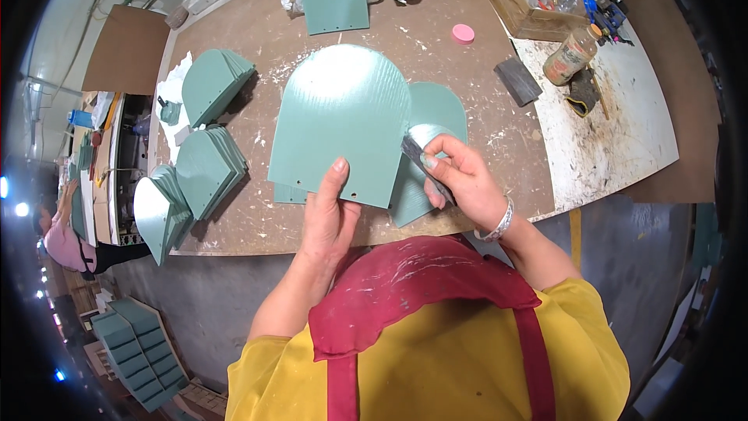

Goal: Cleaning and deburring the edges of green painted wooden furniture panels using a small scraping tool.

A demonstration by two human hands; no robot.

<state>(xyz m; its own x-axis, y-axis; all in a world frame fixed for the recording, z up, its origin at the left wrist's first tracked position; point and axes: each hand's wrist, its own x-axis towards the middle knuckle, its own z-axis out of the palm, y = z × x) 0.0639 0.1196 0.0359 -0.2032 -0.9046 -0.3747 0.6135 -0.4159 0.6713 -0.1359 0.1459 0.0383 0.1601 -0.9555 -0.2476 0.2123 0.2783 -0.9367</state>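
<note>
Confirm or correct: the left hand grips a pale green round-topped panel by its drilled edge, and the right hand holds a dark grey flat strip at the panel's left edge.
Wrong edge: in the head view, the right hand holds the dark grey flat strip at the right edge of the pale green round-topped panel, not the left. The rest stands.
</note>
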